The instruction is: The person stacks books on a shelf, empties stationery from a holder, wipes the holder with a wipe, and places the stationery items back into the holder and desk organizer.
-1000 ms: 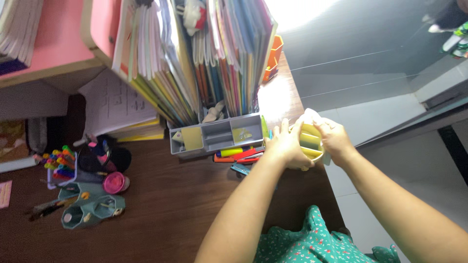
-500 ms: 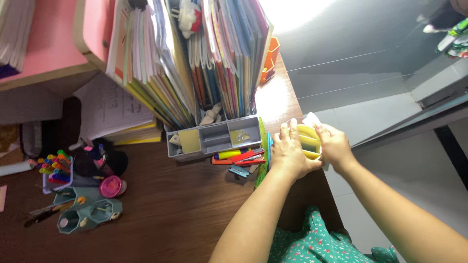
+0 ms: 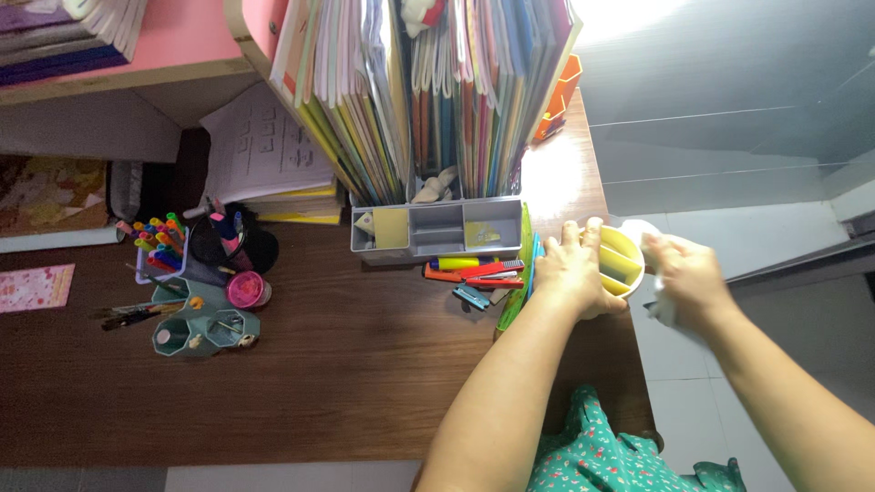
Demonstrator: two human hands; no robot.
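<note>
My left hand grips the side of a round yellow desk organiser with inner dividers, standing at the right edge of the dark wooden desk. My right hand is just right of the organiser, off the desk edge, closed around a white cloth; it is blurred. The organiser's compartments look empty.
A grey compartment tray sits in front of a rack of upright folders and books. Highlighters, pens and a stapler lie beside my left hand. At the left stand a teal pen holder, a marker set and a pink lid.
My right hand has drawn away from the organiser to the right with the cloth. My left hand stays on the organiser. The view shifted, so the desk things appear further right.
</note>
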